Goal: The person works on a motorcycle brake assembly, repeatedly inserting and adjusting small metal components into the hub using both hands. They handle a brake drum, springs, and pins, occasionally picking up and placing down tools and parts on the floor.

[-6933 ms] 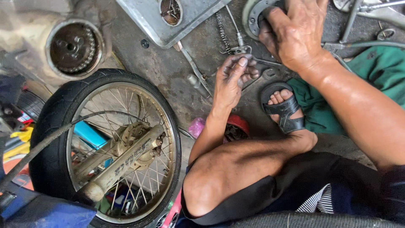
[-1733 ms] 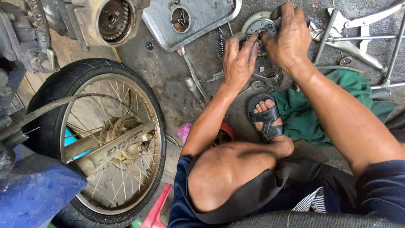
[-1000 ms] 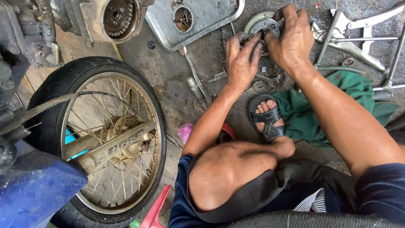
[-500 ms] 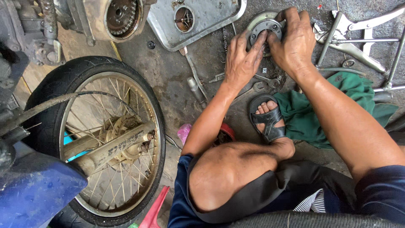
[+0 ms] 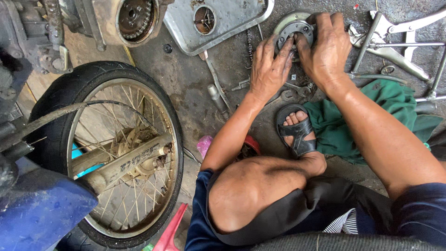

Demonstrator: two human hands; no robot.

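One round grey metal disc with a dark toothed centre [image 5: 292, 29] lies on the stained concrete floor [image 5: 186, 88], and it serves as the landmark here. Two bare hands work on it. The left hand [image 5: 269, 67] lies just below and left of the disc, its fingers stretched forward and close together, the tips pressed onto the disc's dark centre. The right hand [image 5: 325, 49] covers the disc's right side, fingers curled over the rim and thumb bent in toward the centre; whether it truly clamps the rim cannot be told. The disc thus sits under the fingertips of both hands, at their far end.

Left of the disc lies one flat silver metal cover plate with a round hole [image 5: 218, 23], and farther left one engine casing with a ring of sprocket teeth [image 5: 134, 18]. Well below and left of the disc stands one black-tyred spoked wheel [image 5: 116, 153]. Below the disc one foot in a black strap sandal [image 5: 297, 130] rests beside one crumpled green cloth [image 5: 367, 121]. Right of the disc lies one silver tubular frame piece [image 5: 399, 44].
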